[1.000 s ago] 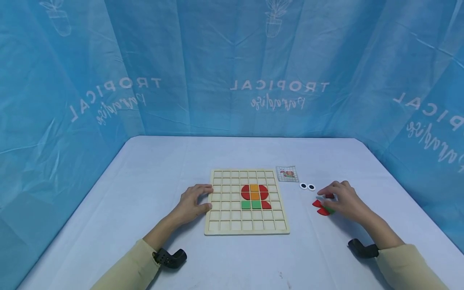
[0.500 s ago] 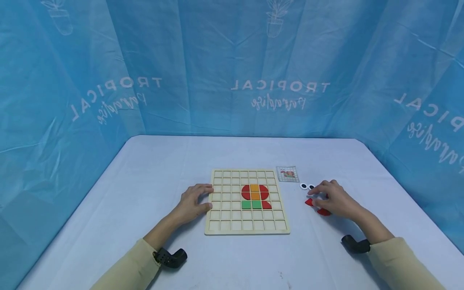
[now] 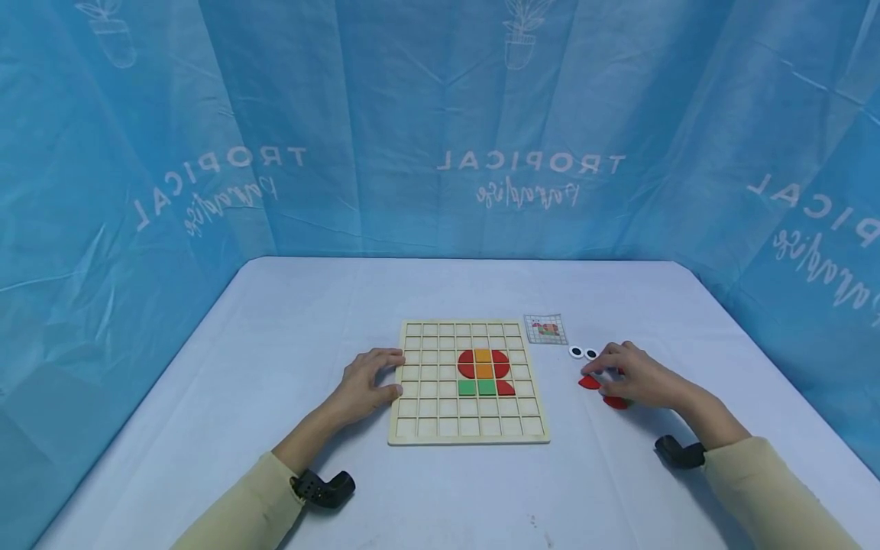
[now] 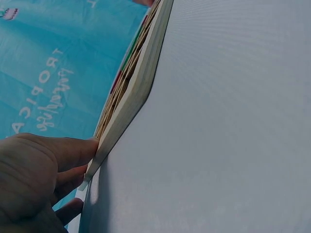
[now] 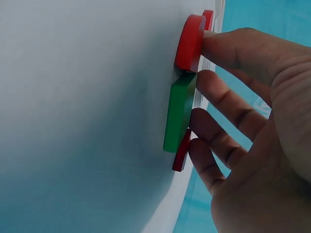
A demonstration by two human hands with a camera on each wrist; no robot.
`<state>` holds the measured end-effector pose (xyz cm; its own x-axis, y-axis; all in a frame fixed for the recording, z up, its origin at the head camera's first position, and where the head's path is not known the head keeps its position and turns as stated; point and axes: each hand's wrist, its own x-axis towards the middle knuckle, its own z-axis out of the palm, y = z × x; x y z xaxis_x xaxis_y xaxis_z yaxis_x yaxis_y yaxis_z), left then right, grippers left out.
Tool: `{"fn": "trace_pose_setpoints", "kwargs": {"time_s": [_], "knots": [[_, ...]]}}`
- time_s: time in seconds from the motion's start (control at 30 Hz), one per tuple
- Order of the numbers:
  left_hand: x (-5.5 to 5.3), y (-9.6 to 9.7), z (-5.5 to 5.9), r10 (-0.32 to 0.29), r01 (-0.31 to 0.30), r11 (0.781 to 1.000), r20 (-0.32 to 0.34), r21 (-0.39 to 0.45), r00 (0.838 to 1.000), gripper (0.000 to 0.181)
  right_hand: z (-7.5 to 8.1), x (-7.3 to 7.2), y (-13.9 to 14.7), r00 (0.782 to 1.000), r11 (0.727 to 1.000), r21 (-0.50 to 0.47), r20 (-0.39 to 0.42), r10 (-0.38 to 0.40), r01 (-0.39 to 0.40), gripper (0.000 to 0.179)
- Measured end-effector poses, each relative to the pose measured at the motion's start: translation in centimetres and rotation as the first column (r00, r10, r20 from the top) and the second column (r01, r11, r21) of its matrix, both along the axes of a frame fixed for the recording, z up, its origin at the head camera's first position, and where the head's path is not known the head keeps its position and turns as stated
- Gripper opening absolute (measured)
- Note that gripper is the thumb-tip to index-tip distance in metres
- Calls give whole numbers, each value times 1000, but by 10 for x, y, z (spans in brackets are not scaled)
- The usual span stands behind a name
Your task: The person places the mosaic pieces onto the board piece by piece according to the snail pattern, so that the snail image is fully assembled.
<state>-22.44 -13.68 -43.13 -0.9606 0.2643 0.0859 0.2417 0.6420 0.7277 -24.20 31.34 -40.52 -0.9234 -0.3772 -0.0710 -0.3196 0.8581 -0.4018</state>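
Note:
In the head view a pale wooden grid board (image 3: 428,428) holds red quarter rounds, orange squares (image 3: 483,356) and green squares (image 3: 477,388) in its cells. My left hand (image 3: 368,386) rests at its left edge, thumb and fingers spread; the thumb touches the rim (image 4: 121,116) in the left wrist view. My right hand (image 3: 639,376) is over loose pieces right of the board. In the right wrist view its thumb touches a red rounded piece (image 5: 188,43), and fingertips touch a green piece (image 5: 178,114) and a dark red piece (image 5: 181,151). A red piece (image 3: 589,382) shows by its index finger.
A small picture card (image 3: 546,330) lies at the board's upper right corner. Two white eye discs (image 3: 576,352) lie between card and right hand. A white cloth covers the table (image 3: 323,305); blue printed curtains (image 3: 385,114) stand behind it.
My right hand has moved left over the loose pieces, and one red piece has slid left and turned. The left hand and board have stayed put.

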Motion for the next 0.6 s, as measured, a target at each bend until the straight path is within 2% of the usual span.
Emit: {"fn": "trace_pose_setpoints", "kwargs": {"time_s": [0.23,0.37,0.5,0.6], "knots": [[1,0,1,3,-3,1000,-5,-1,1000,45,-2,-3,3,1000,1000,-2,-20,23,-23,27],[1,0,1,-3,3,1000,-12,-5,1000,46,-3,-3,0,1000,1000,-19,-5,2,-2,26],[1,0,-1,-4,4,1000,-17,-6,1000,45,4,3,-11,999,999,-35,-32,3,-4,28],[0,0,-1,1,-1,1000,-21,-9,1000,45,12,7,-26,996,998,-47,-84,30,-34,29]]}}
